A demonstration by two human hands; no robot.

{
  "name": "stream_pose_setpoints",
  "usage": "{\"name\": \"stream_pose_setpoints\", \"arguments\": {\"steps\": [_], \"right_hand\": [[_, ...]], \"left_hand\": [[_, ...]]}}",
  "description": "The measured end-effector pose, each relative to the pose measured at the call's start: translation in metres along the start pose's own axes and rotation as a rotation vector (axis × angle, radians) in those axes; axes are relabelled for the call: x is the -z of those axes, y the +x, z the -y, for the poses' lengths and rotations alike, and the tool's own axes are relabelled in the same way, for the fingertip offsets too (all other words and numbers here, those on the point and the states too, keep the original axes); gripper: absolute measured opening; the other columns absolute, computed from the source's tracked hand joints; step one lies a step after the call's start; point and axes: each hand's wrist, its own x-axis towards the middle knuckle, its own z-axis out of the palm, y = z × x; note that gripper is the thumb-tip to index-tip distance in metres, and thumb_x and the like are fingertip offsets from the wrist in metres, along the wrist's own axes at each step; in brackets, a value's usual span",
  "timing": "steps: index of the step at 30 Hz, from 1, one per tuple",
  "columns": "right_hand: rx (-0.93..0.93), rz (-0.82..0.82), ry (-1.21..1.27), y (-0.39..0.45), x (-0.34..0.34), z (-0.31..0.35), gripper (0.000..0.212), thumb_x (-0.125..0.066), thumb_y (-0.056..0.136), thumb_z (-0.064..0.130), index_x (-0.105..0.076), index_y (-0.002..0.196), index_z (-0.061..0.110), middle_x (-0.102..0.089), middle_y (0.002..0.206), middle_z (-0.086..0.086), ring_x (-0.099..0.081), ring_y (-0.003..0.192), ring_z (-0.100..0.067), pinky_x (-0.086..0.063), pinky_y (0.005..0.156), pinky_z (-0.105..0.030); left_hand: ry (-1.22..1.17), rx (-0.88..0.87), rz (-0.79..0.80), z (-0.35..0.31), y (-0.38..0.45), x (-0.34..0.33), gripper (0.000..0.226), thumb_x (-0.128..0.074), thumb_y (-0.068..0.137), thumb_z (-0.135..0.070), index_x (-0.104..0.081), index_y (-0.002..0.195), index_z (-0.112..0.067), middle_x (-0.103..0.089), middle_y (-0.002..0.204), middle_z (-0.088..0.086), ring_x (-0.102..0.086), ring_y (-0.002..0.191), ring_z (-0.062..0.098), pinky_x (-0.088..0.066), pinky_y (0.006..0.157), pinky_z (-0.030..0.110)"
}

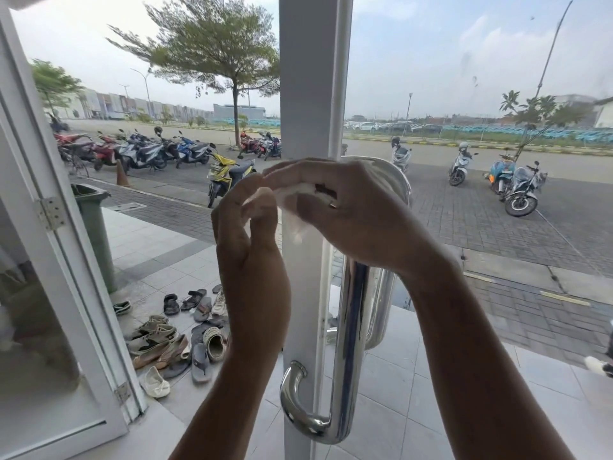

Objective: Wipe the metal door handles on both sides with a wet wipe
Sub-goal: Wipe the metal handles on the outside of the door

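A polished metal pull handle [351, 343] runs down the near side of the white door frame [308, 78], curving into the frame at the bottom. A second metal handle [381, 303] shows through the glass on the outer side. My right hand [348, 207] is curled over the upper part of the near handle, gripping a white wet wipe [298, 194]. My left hand [248, 227] is beside it at the frame's left edge, pinching the wipe's left end with thumb and fingers. The top of the near handle is hidden behind my right hand.
The open door leaf [56, 260] stands at the left with hinges. A green bin [93, 220] sits outside by it. Several shoes and sandals [179, 336] lie on the tiled step. Parked motorbikes [229, 177] line the paved lot beyond.
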Motion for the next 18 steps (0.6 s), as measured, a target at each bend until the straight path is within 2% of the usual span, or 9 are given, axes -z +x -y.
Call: {"name": "stream_pose_setpoints", "arguments": {"steps": [2, 5, 8, 9, 11, 13, 16, 18], "right_hand": [[0.003, -0.042, -0.007, -0.003, -0.002, 0.000, 0.037, -0.067, 0.094, 0.008, -0.065, 0.128, 0.022, -0.071, 0.122, 0.012, -0.056, 0.101, 0.019, -0.035, 0.078, 0.008], [0.016, -0.079, -0.066, -0.004, -0.004, -0.001, 0.055, -0.069, 0.092, 0.012, -0.049, 0.141, 0.027, -0.067, 0.129, 0.014, -0.055, 0.111, 0.014, -0.032, 0.078, 0.011], [0.079, -0.117, -0.076, -0.005, -0.007, -0.003, 0.070, -0.069, 0.094, 0.015, -0.034, 0.154, 0.024, -0.062, 0.139, 0.004, -0.050, 0.122, 0.007, -0.031, 0.082, 0.011], [0.095, -0.128, -0.050, -0.006, -0.009, -0.003, 0.073, -0.068, 0.094, 0.016, -0.030, 0.156, 0.023, -0.060, 0.142, 0.002, -0.052, 0.124, 0.002, -0.034, 0.087, 0.009], [0.091, -0.139, 0.072, -0.006, -0.008, -0.005, 0.077, -0.067, 0.094, 0.011, -0.025, 0.158, 0.022, -0.055, 0.147, -0.002, -0.053, 0.131, -0.005, -0.040, 0.100, -0.004], [0.043, -0.134, 0.225, -0.005, -0.007, -0.010, 0.074, -0.063, 0.093, 0.004, -0.029, 0.156, 0.022, -0.055, 0.147, -0.002, -0.052, 0.134, -0.007, -0.046, 0.105, -0.019], [-0.074, -0.158, 0.430, -0.005, -0.010, -0.016, 0.049, -0.060, 0.095, 0.010, -0.050, 0.143, 0.010, -0.064, 0.133, -0.007, -0.061, 0.125, -0.016, -0.055, 0.100, -0.040], [-0.129, -0.218, 0.448, -0.006, -0.013, -0.019, 0.038, -0.063, 0.094, 0.021, -0.061, 0.130, 0.009, -0.071, 0.119, -0.004, -0.067, 0.115, -0.020, -0.057, 0.095, -0.047]], "left_hand": [[0.037, -0.039, 0.005, -0.003, -0.004, -0.002, 0.029, -0.046, 0.093, -0.037, -0.059, 0.118, -0.033, -0.058, 0.131, -0.004, -0.056, 0.121, 0.001, -0.047, 0.098, 0.021], [0.144, -0.050, 0.089, -0.005, -0.007, -0.004, 0.041, -0.042, 0.097, -0.037, -0.061, 0.131, -0.023, -0.059, 0.135, -0.009, -0.053, 0.125, -0.001, -0.042, 0.097, 0.008], [0.236, -0.031, 0.189, -0.007, -0.007, -0.003, 0.054, -0.034, 0.098, -0.045, -0.054, 0.142, -0.022, -0.054, 0.147, -0.009, -0.044, 0.136, -0.003, -0.032, 0.102, 0.000], [0.236, -0.009, 0.224, -0.008, -0.005, -0.003, 0.058, -0.032, 0.097, -0.049, -0.053, 0.143, -0.024, -0.051, 0.149, -0.009, -0.041, 0.138, -0.004, -0.029, 0.108, 0.005], [0.233, 0.062, 0.276, -0.010, 0.002, -0.003, 0.064, -0.028, 0.095, -0.058, -0.053, 0.143, -0.024, -0.050, 0.151, -0.006, -0.041, 0.141, 0.002, -0.028, 0.120, 0.025], [0.196, 0.154, 0.294, -0.009, 0.012, -0.004, 0.060, -0.028, 0.100, -0.058, -0.052, 0.144, -0.024, -0.050, 0.151, -0.003, -0.042, 0.141, 0.007, -0.028, 0.121, 0.036], [0.215, 0.243, 0.308, -0.005, 0.027, -0.006, 0.052, -0.027, 0.104, -0.051, -0.050, 0.142, -0.026, -0.052, 0.149, 0.001, -0.047, 0.137, 0.014, -0.034, 0.117, 0.045], [0.241, 0.287, 0.360, 0.000, 0.033, -0.006, 0.050, -0.022, 0.105, -0.052, -0.060, 0.130, -0.029, -0.063, 0.135, 0.003, -0.060, 0.122, 0.014, -0.041, 0.110, 0.048]]}}
